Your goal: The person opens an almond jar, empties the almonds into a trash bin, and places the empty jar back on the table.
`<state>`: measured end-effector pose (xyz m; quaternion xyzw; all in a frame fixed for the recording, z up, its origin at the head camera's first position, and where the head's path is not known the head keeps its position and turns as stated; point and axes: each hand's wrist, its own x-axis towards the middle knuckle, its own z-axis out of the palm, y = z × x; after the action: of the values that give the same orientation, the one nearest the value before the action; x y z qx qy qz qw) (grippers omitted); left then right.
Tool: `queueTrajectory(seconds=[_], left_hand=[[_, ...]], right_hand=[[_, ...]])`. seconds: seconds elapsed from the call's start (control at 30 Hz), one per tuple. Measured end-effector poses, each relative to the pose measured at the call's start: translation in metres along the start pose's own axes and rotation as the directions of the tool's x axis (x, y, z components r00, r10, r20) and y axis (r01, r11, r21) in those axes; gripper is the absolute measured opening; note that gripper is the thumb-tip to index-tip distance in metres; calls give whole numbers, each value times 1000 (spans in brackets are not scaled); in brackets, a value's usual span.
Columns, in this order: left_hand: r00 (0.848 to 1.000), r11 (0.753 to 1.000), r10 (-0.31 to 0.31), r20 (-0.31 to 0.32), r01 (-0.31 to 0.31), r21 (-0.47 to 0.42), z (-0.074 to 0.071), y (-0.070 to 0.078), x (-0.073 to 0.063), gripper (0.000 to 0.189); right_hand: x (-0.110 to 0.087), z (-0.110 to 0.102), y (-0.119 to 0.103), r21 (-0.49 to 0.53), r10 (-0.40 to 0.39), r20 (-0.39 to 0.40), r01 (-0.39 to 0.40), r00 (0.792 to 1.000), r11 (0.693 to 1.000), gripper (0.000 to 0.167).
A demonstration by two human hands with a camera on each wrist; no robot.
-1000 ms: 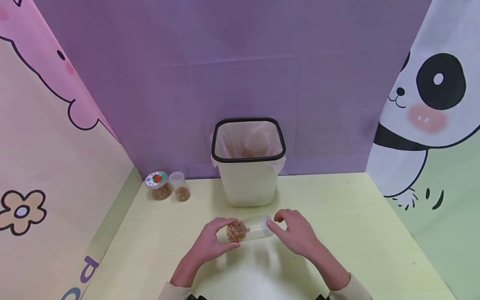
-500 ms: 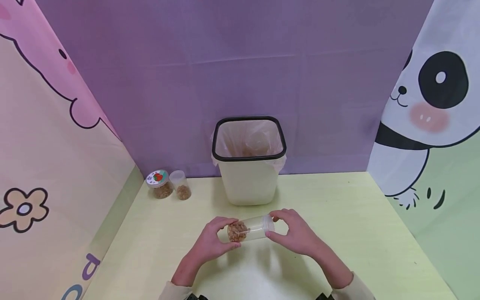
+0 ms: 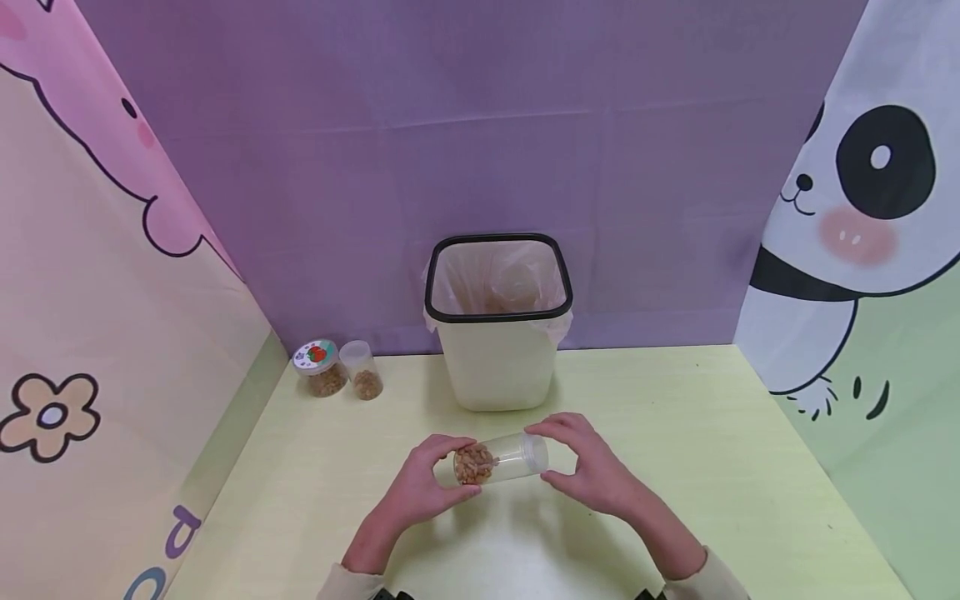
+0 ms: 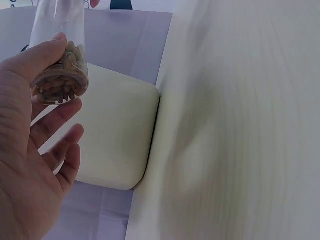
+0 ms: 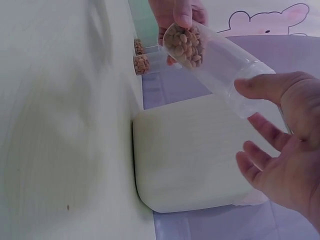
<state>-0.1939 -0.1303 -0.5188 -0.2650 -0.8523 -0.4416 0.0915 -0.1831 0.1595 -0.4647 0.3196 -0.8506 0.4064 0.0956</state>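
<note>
My left hand (image 3: pixel 422 482) grips the bottom end of a clear plastic jar (image 3: pixel 507 457) between thumb and fingers. The jar lies tilted on its side above the table, with small brown nut-like pieces (image 4: pixel 64 80) gathered at its bottom end. At the other end, my right hand (image 3: pixel 596 471) pinches the translucent white lid (image 3: pixel 536 454) from both sides. In the right wrist view the thumb (image 5: pixel 257 86) presses on the lid's near side, and a forefinger touches its lower edge. The lid sits on the jar.
Behind the hands stands a cream bin (image 3: pixel 495 362) with a black rim and a plastic liner. At the back left are a squat jar with a strawberry lid (image 3: pixel 316 356) and a small white-capped jar (image 3: pixel 361 371), both with brown pieces. Printed cloth surrounds the pale table (image 3: pixel 675 433).
My right hand's fingers have shifted from touching the lid's end to spanning it at top and bottom. The left hand and the jar stay nearly still.
</note>
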Motion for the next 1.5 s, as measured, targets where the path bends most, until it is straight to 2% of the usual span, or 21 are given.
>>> queueTrajectory(seconds=[0.2, 0.3, 0.37, 0.43, 0.57, 0.67, 0.8, 1.07, 1.17, 1.37, 1.5], left_hand=[[1000, 1000, 13, 1, -13, -4, -1, -2, -1, 58], [1000, 1000, 9, 5, -9, -12, -1, -3, -2, 58], [1000, 1000, 4, 6, -4, -17, -1, -3, -3, 58], [1000, 1000, -5, 7, 5, -27, -1, -3, -3, 58], [999, 998, -34, 16, 34, -47, -1, -3, -3, 58], [999, 998, -44, 25, 45, -51, -1, -3, -3, 58], [999, 998, -43, 30, 44, -51, 0, -5, -3, 59], [998, 998, -45, 38, 47, -50, 2, -5, -2, 59], [998, 998, -48, 43, 50, -40, 4, -6, -2, 59], [997, 998, -57, 45, 59, -38, 5, -7, -3, 60], [997, 997, -62, 50, 64, -39, 5, -7, -4, 61]], right_hand=[[-2, 4, 2, -5, -11, -7, 11, 1000, 1000, 71], [-5, 5, 3, 8, 42, -6, -42, 999, 999, 77], [-6, 5, 3, 3, 111, -20, -111, 994, 994, 75], [-5, 6, 3, -19, 192, -45, -193, 980, 981, 62], [-3, 8, 1, -69, 347, -73, -351, 935, 934, 34], [-1, 9, -1, -101, 428, -47, -430, 903, 897, 35], [2, 8, -4, -129, 472, 0, -468, 881, 874, 45], [3, 7, -5, -95, 493, 49, -487, 869, 868, 48], [2, 6, -4, -67, 471, 77, -467, 879, 882, 45], [-2, 5, 3, 26, 341, 139, -347, 930, 937, 32], [-4, 2, 9, 98, 260, 185, -281, 948, 955, 39]])
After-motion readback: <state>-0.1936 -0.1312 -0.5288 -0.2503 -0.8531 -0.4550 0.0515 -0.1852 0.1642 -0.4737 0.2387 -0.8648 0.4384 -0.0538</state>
